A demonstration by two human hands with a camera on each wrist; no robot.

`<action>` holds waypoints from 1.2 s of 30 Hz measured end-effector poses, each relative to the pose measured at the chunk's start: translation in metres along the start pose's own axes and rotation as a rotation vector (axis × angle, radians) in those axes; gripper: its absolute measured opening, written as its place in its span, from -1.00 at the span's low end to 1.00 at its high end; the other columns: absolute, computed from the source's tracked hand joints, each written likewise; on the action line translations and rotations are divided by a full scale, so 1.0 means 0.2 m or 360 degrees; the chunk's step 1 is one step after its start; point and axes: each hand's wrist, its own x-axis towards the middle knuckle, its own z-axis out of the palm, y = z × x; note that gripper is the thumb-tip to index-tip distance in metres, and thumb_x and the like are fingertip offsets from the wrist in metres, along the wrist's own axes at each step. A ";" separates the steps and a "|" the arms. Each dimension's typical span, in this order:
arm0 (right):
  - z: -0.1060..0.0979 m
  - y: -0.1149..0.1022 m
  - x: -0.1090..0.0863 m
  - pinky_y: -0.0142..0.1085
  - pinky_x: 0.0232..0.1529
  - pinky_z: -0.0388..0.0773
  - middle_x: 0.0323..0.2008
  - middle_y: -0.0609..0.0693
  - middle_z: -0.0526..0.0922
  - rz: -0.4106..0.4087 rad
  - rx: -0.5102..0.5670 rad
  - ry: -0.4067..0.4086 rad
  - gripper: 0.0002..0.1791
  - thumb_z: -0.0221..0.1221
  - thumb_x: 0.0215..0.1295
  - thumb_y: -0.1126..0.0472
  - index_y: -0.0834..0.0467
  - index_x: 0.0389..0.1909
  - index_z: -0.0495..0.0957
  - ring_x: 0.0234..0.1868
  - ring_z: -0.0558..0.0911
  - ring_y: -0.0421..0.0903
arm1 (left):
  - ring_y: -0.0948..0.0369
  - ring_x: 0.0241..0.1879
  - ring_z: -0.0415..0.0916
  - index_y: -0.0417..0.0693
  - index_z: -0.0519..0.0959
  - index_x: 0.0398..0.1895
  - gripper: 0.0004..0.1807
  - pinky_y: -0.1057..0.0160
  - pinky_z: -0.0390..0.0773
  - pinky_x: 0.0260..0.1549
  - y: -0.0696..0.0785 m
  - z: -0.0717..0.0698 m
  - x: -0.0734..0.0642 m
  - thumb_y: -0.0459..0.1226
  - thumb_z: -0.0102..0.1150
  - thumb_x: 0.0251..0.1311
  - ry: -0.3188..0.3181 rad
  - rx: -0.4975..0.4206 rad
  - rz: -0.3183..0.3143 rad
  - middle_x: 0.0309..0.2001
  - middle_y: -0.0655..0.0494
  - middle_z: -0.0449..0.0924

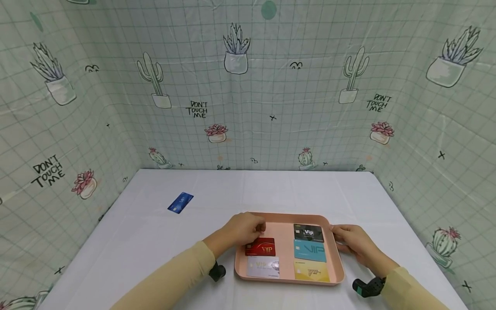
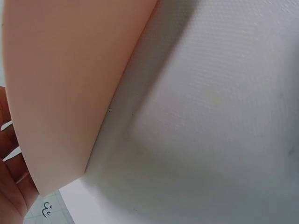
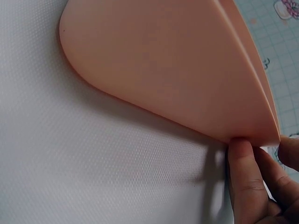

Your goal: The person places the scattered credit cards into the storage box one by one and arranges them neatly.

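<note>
My left hand (image 1: 246, 228) is bent over the left part of a pink tray (image 1: 284, 280), fingers lowered just above a red VIP card (image 1: 260, 247). Whether it pinches anything is hidden; the left wrist view shows several of its fingers (image 2: 8, 142) partly behind the tray's wall. With my right hand (image 1: 354, 242) I hold the tray's right rim near its far corner. In the right wrist view one finger (image 3: 247, 182) touches the outer wall. Below the red card lies a silver VIP card (image 1: 263, 267). Black (image 1: 308, 233), light blue (image 1: 310, 250) and yellow (image 1: 311, 271) cards line the right side.
A dark blue card (image 1: 180, 203) lies on the white table (image 1: 162, 241), left of the tray and farther back. A patterned cloth (image 1: 248, 99) encloses the table at the back and both sides. Black wrist devices (image 1: 369, 287) sit beneath both wrists.
</note>
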 end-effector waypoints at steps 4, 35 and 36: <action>0.00 0.00 0.00 -0.34 -0.14 0.71 0.33 0.45 0.46 -0.0005 0.0005 -0.0006 -0.36 0.02 0.61 0.01 0.50 0.36 0.37 0.08 0.69 -0.02 | 0.42 -0.40 0.49 0.09 0.67 -0.21 -0.95 0.36 0.58 -0.27 -0.01 0.00 0.00 -0.26 0.32 0.33 -0.0003 -0.0002 0.0003 -0.33 0.31 0.69; -0.01 0.00 0.00 -0.35 -0.15 0.71 0.35 0.45 0.45 -0.0009 0.0009 -0.0021 -0.31 0.04 0.61 -0.03 0.52 0.39 0.33 0.00 0.70 -0.15 | 0.05 0.09 0.50 -0.15 0.65 0.02 -0.79 0.07 0.56 0.17 -0.17 -0.12 0.00 -0.32 0.24 0.38 0.0277 -0.0136 0.0072 -0.02 0.00 0.67; 0.00 0.00 0.00 -0.35 -0.16 0.71 0.35 0.45 0.45 -0.0009 0.0007 -0.0022 -0.31 0.04 0.61 -0.03 0.52 0.39 0.33 -0.01 0.70 -0.16 | 0.03 0.14 0.48 -0.15 0.64 0.03 -0.78 0.04 0.53 0.21 -0.18 -0.13 0.00 -0.31 0.24 0.38 0.0286 -0.0131 0.0065 0.01 0.00 0.66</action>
